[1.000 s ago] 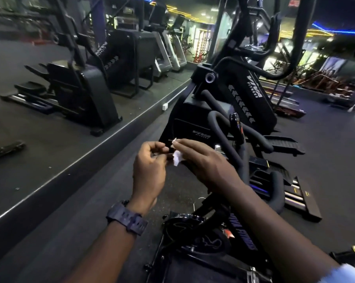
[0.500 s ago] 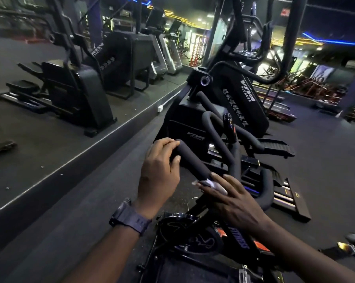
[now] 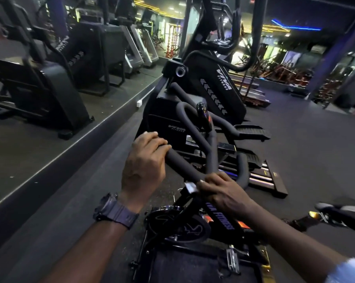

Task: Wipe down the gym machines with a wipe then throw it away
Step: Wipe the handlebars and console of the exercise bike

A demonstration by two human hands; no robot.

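The black foam-covered handlebar (image 3: 180, 166) of the black exercise bike (image 3: 219, 221) is gripped near its end by the left hand (image 3: 145, 168), with the fingers curled over it. A small white wipe (image 3: 190, 187) is pressed on the same bar, lower down, by the right hand (image 3: 221, 190), whose fingers are wrapped round the bar. A dark watch (image 3: 116, 211) is worn on the left wrist.

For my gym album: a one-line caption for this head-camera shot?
Left hand grips the bike handlebar while right hand wipes it with a white wipe.
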